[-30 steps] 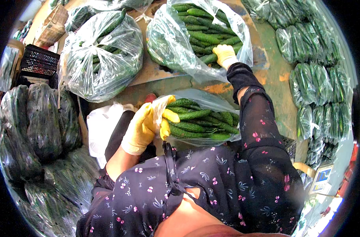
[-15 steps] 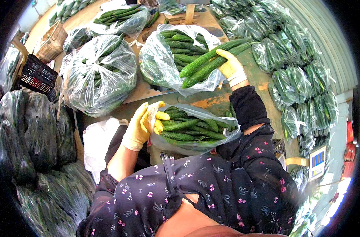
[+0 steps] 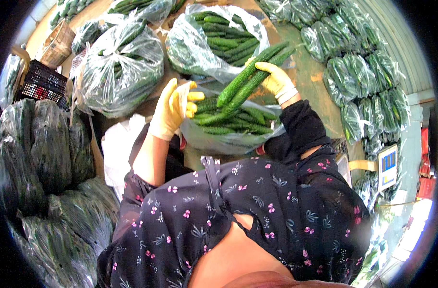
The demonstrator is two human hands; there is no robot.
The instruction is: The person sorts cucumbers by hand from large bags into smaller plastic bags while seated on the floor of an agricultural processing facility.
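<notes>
My right hand point(image 3: 276, 82), in a yellow glove, grips two long green cucumbers point(image 3: 251, 73) by their far part. Their near ends hang over the opening of a clear plastic bag point(image 3: 207, 141) close to my body, which holds several cucumbers point(image 3: 238, 126). With fingers curled, my left hand point(image 3: 171, 111), also gloved, holds the left rim of that bag. Just beyond stands a larger open plastic bag point(image 3: 180, 54) full of cucumbers.
A tied bag of cucumbers point(image 3: 123, 72) sits at the left on the table. Bagged cucumbers point(image 3: 358, 72) are stacked along the right. Dark filled bags point(image 3: 46, 149), a black crate point(image 3: 45, 84) and a basket point(image 3: 57, 44) are at the left. A small display panel point(image 3: 387, 167) stands right.
My right hand has brought the two cucumbers nearer, from over the larger bag to over the near bag. My left hand keeps hold of the rim. The whole view has shifted slightly.
</notes>
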